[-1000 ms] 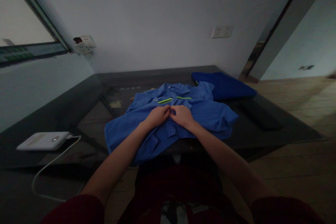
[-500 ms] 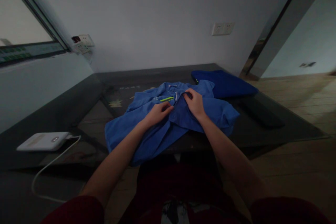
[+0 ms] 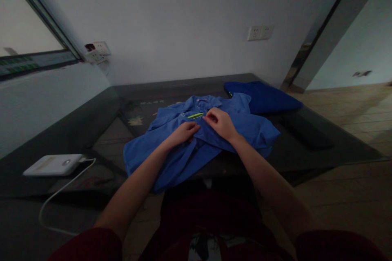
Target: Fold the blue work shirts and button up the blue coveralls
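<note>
A blue shirt (image 3: 171,147) with a collar and a bright yellow-green strip on its chest lies spread over the dark table, its collar towards the wall. My left hand (image 3: 185,131) rests on the front of the shirt with its fingers pinched on the cloth near the middle opening. Just to the right and a little farther off, my right hand (image 3: 221,122) pinches the edge of the shirt's front beside the yellow-green strip. The fingertips of both hands are close together. Any button between them is too small to make out.
Behind the shirt at the right lies a darker blue folded cloth or pouch (image 3: 263,96). A flat black object (image 3: 308,132) is near the table's (image 3: 343,147) right side. At the left sits a white power bank (image 3: 53,165) with a white cable (image 3: 45,204). Wall sockets (image 3: 260,32) are behind.
My right hand has moved left and slightly down, nearer my left hand, and the shirt's front edge it had lifted now lies flatter. My left hand has shifted slightly left.
</note>
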`<state>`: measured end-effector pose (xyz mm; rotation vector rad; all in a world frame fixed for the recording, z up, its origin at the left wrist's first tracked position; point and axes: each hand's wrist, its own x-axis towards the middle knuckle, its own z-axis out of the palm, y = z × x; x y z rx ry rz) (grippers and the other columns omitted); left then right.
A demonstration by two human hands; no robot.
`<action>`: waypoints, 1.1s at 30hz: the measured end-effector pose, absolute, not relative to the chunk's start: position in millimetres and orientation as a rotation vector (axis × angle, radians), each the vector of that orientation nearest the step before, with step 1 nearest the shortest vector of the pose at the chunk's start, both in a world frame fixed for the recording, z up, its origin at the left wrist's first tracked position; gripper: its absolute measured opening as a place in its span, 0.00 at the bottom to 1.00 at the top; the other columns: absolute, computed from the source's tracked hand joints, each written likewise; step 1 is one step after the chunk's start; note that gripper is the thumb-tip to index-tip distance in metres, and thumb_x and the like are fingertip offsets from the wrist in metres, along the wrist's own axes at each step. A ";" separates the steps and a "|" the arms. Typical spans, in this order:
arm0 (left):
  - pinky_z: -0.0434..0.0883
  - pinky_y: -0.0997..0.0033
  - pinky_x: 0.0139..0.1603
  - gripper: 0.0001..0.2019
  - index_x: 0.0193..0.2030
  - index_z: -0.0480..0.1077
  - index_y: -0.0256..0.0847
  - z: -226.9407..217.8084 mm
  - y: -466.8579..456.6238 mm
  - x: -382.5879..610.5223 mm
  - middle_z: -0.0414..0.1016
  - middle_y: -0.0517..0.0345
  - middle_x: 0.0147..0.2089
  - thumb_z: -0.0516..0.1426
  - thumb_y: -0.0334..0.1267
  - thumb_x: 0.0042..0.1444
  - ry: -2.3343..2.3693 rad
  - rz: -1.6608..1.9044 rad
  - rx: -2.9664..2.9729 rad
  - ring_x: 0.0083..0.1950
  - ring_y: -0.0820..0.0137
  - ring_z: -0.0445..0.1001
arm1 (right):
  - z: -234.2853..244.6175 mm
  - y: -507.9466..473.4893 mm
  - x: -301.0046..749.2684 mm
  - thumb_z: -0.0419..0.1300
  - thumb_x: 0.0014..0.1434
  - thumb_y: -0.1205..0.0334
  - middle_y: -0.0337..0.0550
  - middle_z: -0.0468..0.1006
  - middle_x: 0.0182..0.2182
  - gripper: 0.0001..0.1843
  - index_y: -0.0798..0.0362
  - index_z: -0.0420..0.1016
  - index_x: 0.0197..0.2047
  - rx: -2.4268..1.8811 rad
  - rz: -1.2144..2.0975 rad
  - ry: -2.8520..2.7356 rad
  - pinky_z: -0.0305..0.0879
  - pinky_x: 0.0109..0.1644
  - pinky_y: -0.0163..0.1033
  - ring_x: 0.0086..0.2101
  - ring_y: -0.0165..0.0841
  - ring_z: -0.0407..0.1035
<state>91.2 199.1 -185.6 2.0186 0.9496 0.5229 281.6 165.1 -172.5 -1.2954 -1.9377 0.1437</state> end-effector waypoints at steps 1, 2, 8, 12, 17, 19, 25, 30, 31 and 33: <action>0.60 0.77 0.20 0.18 0.27 0.59 0.40 -186.0 200.3 91.4 0.60 0.68 0.18 0.50 0.52 0.58 0.950 0.548 2.009 0.18 0.77 0.62 | -172.4 164.3 279.7 0.53 0.63 0.55 0.42 0.73 0.30 0.13 0.54 0.70 0.32 -1.238 0.194 -2.054 0.58 0.38 0.34 0.32 0.31 0.66; 0.60 0.77 0.20 0.18 0.27 0.60 0.40 -186.0 201.1 91.9 0.60 0.67 0.19 0.50 0.52 0.57 0.955 0.568 1.994 0.18 0.77 0.62 | -172.9 163.9 277.7 0.54 0.63 0.54 0.40 0.72 0.28 0.15 0.54 0.70 0.30 -1.193 0.245 -2.155 0.57 0.37 0.33 0.30 0.30 0.65; 0.57 0.77 0.19 0.18 0.26 0.61 0.39 -187.3 202.9 95.2 0.59 0.67 0.20 0.50 0.52 0.57 1.027 0.631 1.906 0.18 0.78 0.60 | -181.0 164.5 270.6 0.57 0.61 0.50 0.39 0.73 0.27 0.17 0.55 0.71 0.32 -1.265 0.312 -2.312 0.50 0.32 0.33 0.28 0.29 0.64; 0.56 0.76 0.21 0.18 0.26 0.62 0.38 -195.8 208.0 95.4 0.59 0.66 0.20 0.50 0.51 0.57 1.047 0.651 1.980 0.20 0.77 0.60 | -181.5 161.7 268.0 0.55 0.64 0.54 0.42 0.75 0.30 0.14 0.55 0.72 0.35 -1.305 0.323 -2.357 0.51 0.33 0.33 0.30 0.30 0.66; 0.58 0.74 0.28 0.18 0.24 0.63 0.38 -202.2 210.7 95.8 0.64 0.62 0.23 0.47 0.45 0.60 1.088 0.695 2.225 0.27 0.73 0.64 | -183.1 159.3 263.3 0.54 0.64 0.56 0.43 0.77 0.34 0.11 0.54 0.71 0.39 -1.386 0.332 -2.385 0.53 0.34 0.34 0.33 0.32 0.69; 0.58 0.73 0.30 0.16 0.24 0.64 0.38 -201.7 209.1 96.4 0.67 0.60 0.24 0.46 0.42 0.60 1.117 0.702 2.314 0.29 0.71 0.66 | -184.6 159.4 261.5 0.55 0.64 0.57 0.42 0.77 0.34 0.09 0.54 0.71 0.40 -1.397 0.328 -2.389 0.53 0.35 0.34 0.33 0.32 0.69; 0.60 0.72 0.32 0.16 0.24 0.65 0.38 -202.9 210.7 97.0 0.68 0.60 0.25 0.46 0.41 0.59 1.142 0.698 2.232 0.30 0.70 0.66 | -184.1 157.4 258.1 0.57 0.62 0.57 0.42 0.77 0.34 0.08 0.53 0.71 0.38 -1.402 0.183 -2.361 0.51 0.33 0.34 0.33 0.32 0.69; 0.64 0.72 0.37 0.12 0.30 0.66 0.37 -202.9 211.3 97.8 0.70 0.59 0.30 0.48 0.40 0.60 1.132 0.752 2.098 0.34 0.70 0.68 | -182.9 155.2 257.1 0.57 0.62 0.57 0.43 0.77 0.37 0.08 0.53 0.70 0.39 -1.390 0.068 -2.359 0.53 0.34 0.35 0.36 0.33 0.70; 0.65 0.72 0.37 0.10 0.34 0.66 0.37 -202.0 209.9 98.3 0.70 0.59 0.31 0.49 0.39 0.60 1.151 0.772 2.066 0.34 0.70 0.68 | -183.3 155.5 257.3 0.56 0.63 0.56 0.43 0.77 0.38 0.09 0.53 0.70 0.40 -1.412 0.062 -2.367 0.53 0.34 0.35 0.36 0.33 0.70; 0.66 0.71 0.37 0.09 0.42 0.65 0.37 -199.8 206.6 99.3 0.70 0.60 0.31 0.49 0.39 0.60 1.205 0.793 2.021 0.31 0.70 0.68 | -184.6 156.6 258.0 0.53 0.64 0.55 0.44 0.78 0.39 0.11 0.53 0.70 0.40 -1.460 0.062 -2.392 0.54 0.33 0.35 0.36 0.34 0.71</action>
